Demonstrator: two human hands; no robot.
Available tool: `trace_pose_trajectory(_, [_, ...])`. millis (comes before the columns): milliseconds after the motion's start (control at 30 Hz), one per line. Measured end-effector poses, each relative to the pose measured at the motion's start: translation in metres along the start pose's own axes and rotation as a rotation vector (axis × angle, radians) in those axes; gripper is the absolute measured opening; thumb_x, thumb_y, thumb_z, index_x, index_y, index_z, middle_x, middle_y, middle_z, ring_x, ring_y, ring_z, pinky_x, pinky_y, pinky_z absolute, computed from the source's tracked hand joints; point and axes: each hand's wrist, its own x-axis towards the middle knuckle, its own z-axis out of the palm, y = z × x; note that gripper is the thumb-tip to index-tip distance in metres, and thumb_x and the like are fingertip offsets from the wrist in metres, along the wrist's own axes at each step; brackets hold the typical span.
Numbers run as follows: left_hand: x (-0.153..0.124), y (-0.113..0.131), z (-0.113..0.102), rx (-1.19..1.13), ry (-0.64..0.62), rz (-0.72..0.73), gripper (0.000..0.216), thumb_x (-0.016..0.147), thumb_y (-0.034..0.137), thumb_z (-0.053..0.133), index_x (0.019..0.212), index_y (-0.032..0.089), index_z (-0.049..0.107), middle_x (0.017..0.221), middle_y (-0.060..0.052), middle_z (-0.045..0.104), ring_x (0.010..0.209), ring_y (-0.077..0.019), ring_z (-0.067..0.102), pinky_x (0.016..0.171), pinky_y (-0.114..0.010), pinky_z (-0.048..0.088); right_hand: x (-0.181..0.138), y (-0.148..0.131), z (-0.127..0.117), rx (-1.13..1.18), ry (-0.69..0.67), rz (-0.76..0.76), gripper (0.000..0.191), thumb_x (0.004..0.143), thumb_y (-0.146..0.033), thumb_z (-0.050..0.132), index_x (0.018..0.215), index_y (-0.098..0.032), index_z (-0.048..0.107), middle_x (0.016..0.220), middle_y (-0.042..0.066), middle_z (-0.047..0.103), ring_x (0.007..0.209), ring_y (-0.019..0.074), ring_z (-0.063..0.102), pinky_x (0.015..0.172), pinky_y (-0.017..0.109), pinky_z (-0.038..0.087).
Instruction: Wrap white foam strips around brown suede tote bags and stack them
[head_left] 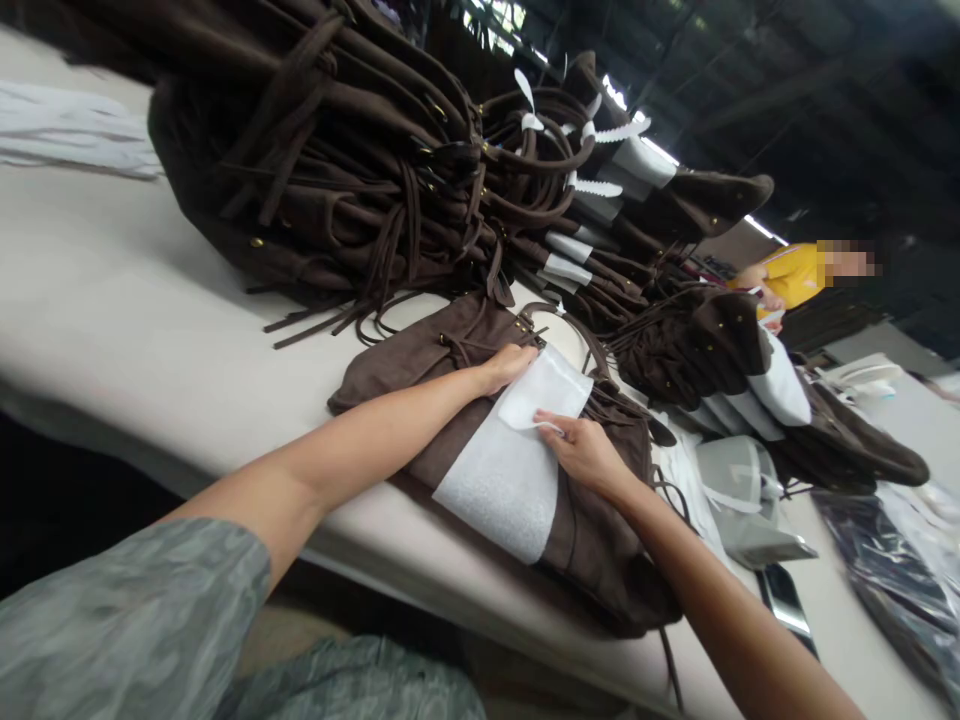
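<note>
A brown suede bag (600,540) lies flat on the pale table (112,300) in front of me. A white foam sheet (502,470) lies across the bag, its far end folded over. My left hand (506,365) rests on the bag's upper edge, with its fingers curled over the sheet's far corner. My right hand (581,450) pinches the sheet's folded edge between thumb and fingers.
A tall heap of the same brown bags (337,150) with straps and white wrappings fills the table behind. More bags (697,340) and plastic covers (742,500) lie to the right. A phone (784,595) sits near the right edge. A person in yellow (787,275) works farther off.
</note>
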Motion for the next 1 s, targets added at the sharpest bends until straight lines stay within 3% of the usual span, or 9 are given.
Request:
trace_pose_trajectory(233, [0.01,-0.008,0.006,0.132,0.083,0.044,0.025,0.09,0.034,0.063,0.078,0.012,0.058,0.073,0.002,0.057,0.065,-0.0118,0.056,0.063,-0.027,0.05,-0.006,-0.009,0.008,0.069,0.107,0.062,0.028,0.09,-0.03,0.055,0.106,-0.02,0.075,0.117,0.006,0.069,0.117,0.0302,0.061,0.105,0.045,0.046])
trace_pose_trajectory(400, [0.017,-0.001,0.012,0.128,0.162,0.065,0.021,0.086,0.027,0.066,0.075,0.013,0.057,0.079,0.0,0.057,0.076,-0.0143,0.056,0.073,-0.031,0.049,-0.009,-0.017,0.042,-0.01,0.281,0.086,0.03,0.092,-0.021,0.051,0.114,-0.017,0.071,0.129,0.009,0.063,0.127,0.0291,0.053,0.112,0.049,0.037])
trace_pose_trajectory(567, [0.005,0.009,0.001,0.019,0.076,-0.044,0.028,0.092,0.038,0.059,0.083,0.012,0.06,0.078,0.0,0.059,0.068,-0.0129,0.057,0.065,-0.028,0.05,-0.009,-0.014,0.068,-0.103,0.36,0.075,0.034,0.093,-0.017,0.048,0.121,-0.011,0.066,0.136,0.014,0.057,0.133,0.0252,0.047,0.116,0.045,0.031])
trace_pose_trajectory(700, [-0.026,0.018,-0.014,-0.044,-0.103,-0.131,0.024,0.09,0.035,0.063,0.088,0.012,0.062,0.074,0.0,0.061,0.063,-0.0117,0.058,0.062,-0.028,0.053,-0.01,-0.011,0.067,-0.085,0.373,0.071,0.032,0.093,-0.017,0.05,0.119,-0.016,0.068,0.134,0.01,0.059,0.13,0.023,0.05,0.115,0.044,0.034])
trace_pose_trajectory(833, [-0.055,0.02,-0.025,-0.039,-0.232,-0.151,0.022,0.062,0.021,0.082,0.073,0.011,0.066,0.063,-0.003,0.062,0.061,-0.0157,0.06,0.062,-0.029,0.052,-0.007,-0.008,0.065,0.021,0.392,0.1,0.031,0.093,-0.017,0.051,0.117,-0.018,0.069,0.131,0.009,0.061,0.129,0.0223,0.051,0.115,0.042,0.034])
trace_pose_trajectory(900, [-0.059,0.017,-0.026,-0.01,-0.201,-0.152,0.023,0.053,0.018,0.084,0.066,0.011,0.066,0.057,-0.003,0.061,0.057,-0.0157,0.059,0.057,-0.026,0.049,-0.008,-0.008,0.062,0.125,0.414,0.127,0.029,0.093,-0.019,0.051,0.115,-0.019,0.071,0.129,0.008,0.063,0.127,0.0223,0.053,0.115,0.04,0.035])
trace_pose_trajectory(1000, [-0.052,0.009,-0.02,0.033,-0.065,-0.119,0.019,0.054,0.019,0.081,0.061,0.011,0.065,0.052,-0.001,0.059,0.05,-0.0114,0.051,0.049,-0.021,0.039,-0.013,-0.013,0.053,0.284,0.546,0.118,0.029,0.096,-0.026,0.05,0.116,-0.021,0.07,0.126,0.003,0.065,0.124,0.0206,0.056,0.113,0.036,0.038])
